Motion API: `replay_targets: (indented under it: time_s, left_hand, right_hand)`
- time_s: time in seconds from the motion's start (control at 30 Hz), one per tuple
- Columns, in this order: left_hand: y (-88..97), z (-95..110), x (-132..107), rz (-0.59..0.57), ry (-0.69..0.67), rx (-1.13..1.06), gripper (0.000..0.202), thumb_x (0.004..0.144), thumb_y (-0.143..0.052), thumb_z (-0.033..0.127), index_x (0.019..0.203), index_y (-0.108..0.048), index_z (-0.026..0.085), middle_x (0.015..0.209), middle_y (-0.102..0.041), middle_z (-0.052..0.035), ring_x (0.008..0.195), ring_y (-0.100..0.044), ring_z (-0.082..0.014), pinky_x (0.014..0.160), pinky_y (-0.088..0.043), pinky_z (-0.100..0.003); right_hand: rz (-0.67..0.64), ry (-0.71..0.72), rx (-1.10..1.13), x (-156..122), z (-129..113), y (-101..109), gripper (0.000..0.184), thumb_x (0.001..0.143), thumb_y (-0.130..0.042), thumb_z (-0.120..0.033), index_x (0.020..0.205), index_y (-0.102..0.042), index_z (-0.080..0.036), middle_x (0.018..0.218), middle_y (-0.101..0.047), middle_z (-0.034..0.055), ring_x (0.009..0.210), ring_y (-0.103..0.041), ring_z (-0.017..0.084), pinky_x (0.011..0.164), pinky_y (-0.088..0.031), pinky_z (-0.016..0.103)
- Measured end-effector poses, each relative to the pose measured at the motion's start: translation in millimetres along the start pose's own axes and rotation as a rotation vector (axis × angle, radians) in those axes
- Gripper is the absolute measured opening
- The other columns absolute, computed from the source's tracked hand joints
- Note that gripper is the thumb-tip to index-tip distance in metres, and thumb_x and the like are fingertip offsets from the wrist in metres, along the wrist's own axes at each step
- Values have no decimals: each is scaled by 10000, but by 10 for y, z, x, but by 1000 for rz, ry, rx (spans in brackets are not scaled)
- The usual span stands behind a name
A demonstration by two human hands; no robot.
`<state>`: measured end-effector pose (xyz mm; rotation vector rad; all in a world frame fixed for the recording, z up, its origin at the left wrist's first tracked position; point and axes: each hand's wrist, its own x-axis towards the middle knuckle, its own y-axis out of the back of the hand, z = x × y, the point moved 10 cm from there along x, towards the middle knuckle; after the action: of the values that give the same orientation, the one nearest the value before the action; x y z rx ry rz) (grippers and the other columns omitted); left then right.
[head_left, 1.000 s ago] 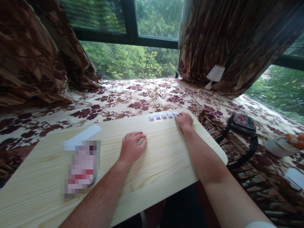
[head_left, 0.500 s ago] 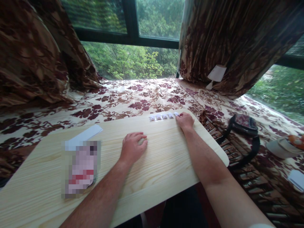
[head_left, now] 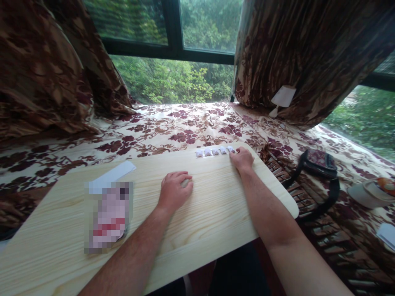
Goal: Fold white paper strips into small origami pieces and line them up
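Note:
A light wooden board (head_left: 212,213) lies in front of me. Along its far edge sits a row of several small white folded paper stars (head_left: 212,151). My right hand (head_left: 242,159) rests at the right end of that row, fingers curled down and touching the last star. My left hand (head_left: 173,190) lies on the middle of the board, fingers curled over a small pale thing that I cannot make out.
A white paper strip (head_left: 111,176) and a blurred packet (head_left: 109,216) lie on the board's left part. Around it is floral cloth (head_left: 173,127); a dark strapped bag (head_left: 319,164) sits to the right, with curtains and windows behind.
Both hands stay where they were. Only the view has shifted slightly.

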<state>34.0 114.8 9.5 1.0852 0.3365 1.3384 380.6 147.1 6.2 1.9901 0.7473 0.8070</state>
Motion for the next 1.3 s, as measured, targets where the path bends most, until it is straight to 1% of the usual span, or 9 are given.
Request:
replay_targets:
  time_s: [0.4,0.53,0.67,0.83,0.93,1.0,1.1,1.2,1.3]
  left_hand:
    - [18,1,-8,22,-10,-6,202,817,-611,325,917,-784,295,1146,-748,2,1128,-627,-264,1074,-447,-433]
    - [35,14,-14,30,-15,-16,194,813,-616,313,909,-782,286,1133,-752,-11,1120,-633,-263,1071,-450,-435]
    - [60,30,-29,47,-15,-37,192,806,-621,306,907,-780,267,1111,-758,-23,1107,-639,-260,1064,-456,-440]
    - [104,-3,-42,80,23,-71,180,804,-625,269,901,-773,241,1067,-766,-34,1091,-646,-241,1053,-466,-413]
    - [165,-28,-56,118,42,-85,189,805,-604,227,905,-764,213,1011,-767,-48,1046,-650,-228,1026,-475,-375]
    - [210,-48,-79,139,68,-45,195,816,-592,226,914,-758,198,984,-764,-57,1021,-646,-235,1013,-472,-376]
    - [260,-70,-135,150,112,68,180,827,-593,239,908,-750,203,995,-755,-62,1032,-622,-259,997,-459,-404]
    - [290,-80,-192,153,128,152,170,829,-601,228,918,-745,221,1078,-742,-62,1086,-593,-266,1005,-433,-407]
    - [285,-113,-227,138,140,153,171,826,-608,212,930,-743,225,1104,-737,-52,1104,-581,-250,1019,-422,-385]
  right_hand:
    - [-9,6,20,-160,-24,46,382,813,-631,-444,1097,-694,-197,1095,-713,140,1049,-644,308,913,-462,428]
    - [5,4,78,-252,-101,54,367,812,-626,-441,1084,-685,-203,1105,-708,125,1046,-642,294,904,-469,419]
    - [-32,75,134,-445,-362,-5,353,805,-634,-426,1079,-684,-209,1098,-711,99,1037,-644,267,899,-474,384]
    - [-174,195,284,-813,-867,-176,324,795,-640,-403,1053,-702,-216,1032,-732,58,984,-664,225,892,-477,331]
    - [-267,200,327,-1016,-1107,-280,302,786,-643,-407,1021,-717,-231,1012,-741,41,939,-674,218,855,-483,327]
    - [-310,201,336,-1132,-1214,-324,302,784,-645,-406,1019,-721,-233,1009,-744,38,925,-673,216,838,-483,327]
    - [-283,268,293,-1282,-1312,-293,293,802,-632,-394,1024,-728,-228,1029,-739,54,965,-655,231,856,-471,341]
    - [-179,463,192,-1438,-1416,-186,266,843,-599,-365,1020,-747,-233,1092,-720,78,1069,-604,268,923,-434,374]
    - [-189,543,179,-1522,-1414,-200,238,853,-594,-351,986,-761,-245,1074,-719,66,1052,-589,270,905,-429,375]
